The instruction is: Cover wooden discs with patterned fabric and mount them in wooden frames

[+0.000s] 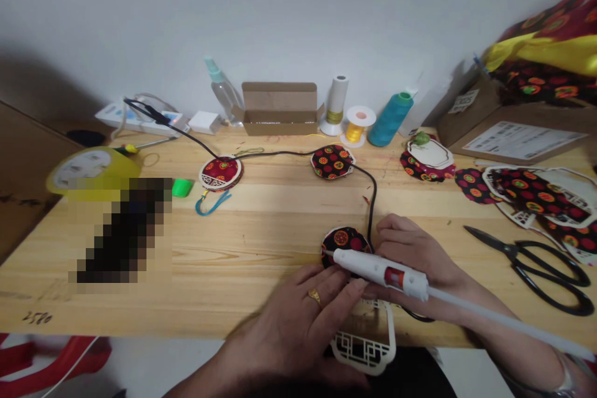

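Observation:
My right hand (410, 255) is closed round a white hot glue gun (380, 270) with a long glue stick running back along my forearm. The gun's nozzle touches the edge of a round black-and-red patterned fabric piece (344, 240) lying on the wooden table (261, 217). My left hand (303, 317), with a ring on it, presses its curled fingers down by that piece and on a cream lattice cut-out frame (366, 348) at the table's front edge. The gun's black cord (370, 199) curves back to a power strip (135, 117).
Two more round fabric pieces (220, 172) (332, 161) lie farther back. Black scissors (536, 261) and a pile of fabric cut-outs (532, 189) lie right. Thread spools (390, 119), a small cardboard box (278, 109), a spray bottle (222, 88) line the wall. Yellow tape roll (91, 169) at left.

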A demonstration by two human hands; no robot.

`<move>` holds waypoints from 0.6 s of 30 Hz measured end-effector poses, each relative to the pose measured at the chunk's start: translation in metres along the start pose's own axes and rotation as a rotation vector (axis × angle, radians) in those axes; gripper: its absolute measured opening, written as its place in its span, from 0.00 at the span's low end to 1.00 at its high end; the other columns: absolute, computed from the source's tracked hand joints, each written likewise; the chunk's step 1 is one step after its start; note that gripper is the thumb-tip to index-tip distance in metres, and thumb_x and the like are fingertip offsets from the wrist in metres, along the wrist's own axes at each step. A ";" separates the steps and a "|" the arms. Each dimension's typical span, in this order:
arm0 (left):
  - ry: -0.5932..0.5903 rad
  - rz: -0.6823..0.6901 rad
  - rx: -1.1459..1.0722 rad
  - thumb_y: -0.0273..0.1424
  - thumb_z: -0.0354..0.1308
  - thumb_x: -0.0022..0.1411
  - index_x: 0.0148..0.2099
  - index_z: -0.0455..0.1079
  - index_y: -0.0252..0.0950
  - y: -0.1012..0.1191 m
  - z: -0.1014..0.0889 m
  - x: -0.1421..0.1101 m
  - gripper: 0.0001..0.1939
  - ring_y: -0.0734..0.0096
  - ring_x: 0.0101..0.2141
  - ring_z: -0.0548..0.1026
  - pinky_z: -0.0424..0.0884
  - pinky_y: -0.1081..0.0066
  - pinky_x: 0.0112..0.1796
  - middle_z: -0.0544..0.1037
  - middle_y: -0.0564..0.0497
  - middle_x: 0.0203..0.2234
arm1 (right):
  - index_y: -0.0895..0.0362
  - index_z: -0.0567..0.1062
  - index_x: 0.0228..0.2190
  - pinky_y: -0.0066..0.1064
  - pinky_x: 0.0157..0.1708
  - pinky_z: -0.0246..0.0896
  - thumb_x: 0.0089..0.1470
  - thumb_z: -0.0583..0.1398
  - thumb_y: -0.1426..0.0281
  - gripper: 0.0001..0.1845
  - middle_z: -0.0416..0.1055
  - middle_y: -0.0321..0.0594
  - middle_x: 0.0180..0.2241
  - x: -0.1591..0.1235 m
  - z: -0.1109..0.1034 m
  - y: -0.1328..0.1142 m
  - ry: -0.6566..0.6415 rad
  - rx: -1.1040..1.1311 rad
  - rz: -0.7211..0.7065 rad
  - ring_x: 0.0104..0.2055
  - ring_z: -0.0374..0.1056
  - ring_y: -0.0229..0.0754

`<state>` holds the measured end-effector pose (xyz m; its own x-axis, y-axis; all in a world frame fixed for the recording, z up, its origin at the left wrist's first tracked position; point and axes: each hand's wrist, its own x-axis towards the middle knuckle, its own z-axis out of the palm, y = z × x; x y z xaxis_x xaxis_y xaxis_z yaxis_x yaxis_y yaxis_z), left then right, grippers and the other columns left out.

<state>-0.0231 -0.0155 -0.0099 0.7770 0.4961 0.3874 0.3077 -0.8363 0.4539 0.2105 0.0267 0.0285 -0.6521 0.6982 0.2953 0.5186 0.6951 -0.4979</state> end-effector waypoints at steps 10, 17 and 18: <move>0.000 0.005 0.020 0.53 0.56 0.56 0.67 0.38 0.26 0.001 -0.002 0.002 0.50 0.50 0.56 0.68 0.67 0.54 0.51 0.73 0.32 0.51 | 0.55 0.64 0.21 0.35 0.33 0.55 0.53 0.61 0.57 0.19 0.62 0.33 0.20 0.000 0.000 0.000 0.015 0.043 -0.016 0.26 0.57 0.37; 0.027 0.008 0.024 0.52 0.56 0.56 0.66 0.42 0.24 0.001 -0.001 0.002 0.49 0.49 0.55 0.69 0.69 0.53 0.49 0.74 0.32 0.50 | 0.55 0.64 0.20 0.35 0.32 0.54 0.54 0.60 0.56 0.20 0.60 0.32 0.20 -0.001 0.000 0.000 0.024 0.036 -0.015 0.26 0.56 0.37; 0.037 0.010 0.027 0.53 0.56 0.56 0.65 0.43 0.24 0.001 -0.001 0.003 0.49 0.49 0.55 0.69 0.69 0.53 0.49 0.74 0.32 0.50 | 0.55 0.63 0.20 0.35 0.32 0.54 0.54 0.60 0.56 0.21 0.60 0.32 0.20 -0.001 0.001 0.000 0.033 0.032 -0.014 0.25 0.56 0.37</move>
<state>-0.0215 -0.0147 -0.0073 0.7593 0.4955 0.4219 0.3148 -0.8470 0.4283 0.2105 0.0258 0.0275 -0.6404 0.6939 0.3292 0.4910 0.6995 -0.5193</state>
